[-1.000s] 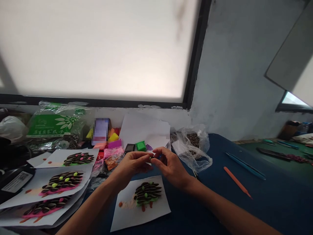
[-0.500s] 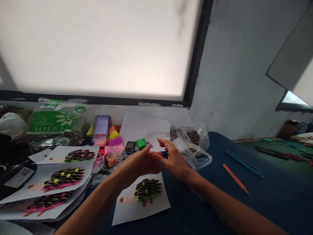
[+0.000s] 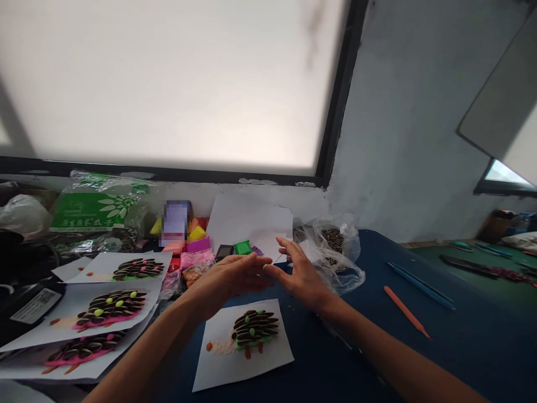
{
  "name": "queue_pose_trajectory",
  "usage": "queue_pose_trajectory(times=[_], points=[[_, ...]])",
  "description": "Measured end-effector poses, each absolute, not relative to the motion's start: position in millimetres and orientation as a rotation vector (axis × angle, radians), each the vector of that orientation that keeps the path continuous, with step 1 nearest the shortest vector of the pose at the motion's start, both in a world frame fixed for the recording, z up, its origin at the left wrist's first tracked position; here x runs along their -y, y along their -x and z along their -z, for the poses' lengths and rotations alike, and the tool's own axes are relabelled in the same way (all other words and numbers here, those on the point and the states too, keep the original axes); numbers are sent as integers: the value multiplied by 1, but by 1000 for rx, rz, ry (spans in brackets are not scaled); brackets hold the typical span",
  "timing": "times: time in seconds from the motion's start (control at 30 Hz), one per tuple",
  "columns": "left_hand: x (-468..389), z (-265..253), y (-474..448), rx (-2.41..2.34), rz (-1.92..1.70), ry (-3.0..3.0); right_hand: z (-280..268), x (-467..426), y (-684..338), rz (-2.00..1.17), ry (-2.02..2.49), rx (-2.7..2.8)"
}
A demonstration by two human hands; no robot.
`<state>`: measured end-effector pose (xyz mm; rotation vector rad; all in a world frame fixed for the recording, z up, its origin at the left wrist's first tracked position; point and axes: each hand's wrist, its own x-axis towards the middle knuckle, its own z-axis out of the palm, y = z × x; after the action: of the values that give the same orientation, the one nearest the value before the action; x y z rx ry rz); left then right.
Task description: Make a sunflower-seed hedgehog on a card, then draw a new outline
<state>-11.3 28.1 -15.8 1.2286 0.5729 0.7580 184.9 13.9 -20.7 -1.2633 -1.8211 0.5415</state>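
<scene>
My left hand (image 3: 229, 277) is stretched out flat, palm down, fingers pointing right. My right hand (image 3: 301, 274) faces it with fingers apart, its thumb tip close to the left fingertips. A tiny pale green bit of clay (image 3: 265, 266) shows at the right thumb tip; whether it sticks there or touches the left fingers too, I cannot tell. Below the hands lies a white paper sheet (image 3: 222, 372) bearing a hedgehog (image 3: 255, 330) made of striped sunflower seeds on green clay, with green dots, a pale snout, an orange nose and reddish-brown feet.
Similar hedgehog sheets (image 3: 138, 330) are stacked at left. Behind stand clay packets (image 3: 197, 244), a green clay block (image 3: 242, 247), a seed bag (image 3: 86, 210) and a plastic bag of seeds (image 3: 333, 239). At right lie an orange tool (image 3: 406, 310) and blue tweezers (image 3: 419, 284).
My hands have moved slightly apart from their overlapped pose, and the left has flattened. The pale green bit at the right thumb has come into view. The hedgehog sheet stays in place.
</scene>
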Motion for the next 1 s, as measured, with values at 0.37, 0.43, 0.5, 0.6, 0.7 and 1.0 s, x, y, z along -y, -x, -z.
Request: queue_pose_trajectory(times=[0.37, 0.43, 0.5, 0.6, 0.7, 1.0], points=[[-29, 17, 9, -815, -834, -1358, 19, -10, -179, -691, 1091, 1767], [-29, 18, 9, -811, -832, -1375, 17, -8, -177, -688, 1018, 1767], [-29, 19, 9, -790, -832, -1389, 14, -4, -175, -650, 995, 1792], [-28, 20, 8, -787, -850, -1397, 6, 1, -174, -526, 1029, 1854], [-29, 21, 8, -812, -854, -1387, -2, 5, -175, -398, 1121, 1939], [-27, 21, 6, -740, -749, -1480, -2, 6, -172, -293, 1165, 2034]])
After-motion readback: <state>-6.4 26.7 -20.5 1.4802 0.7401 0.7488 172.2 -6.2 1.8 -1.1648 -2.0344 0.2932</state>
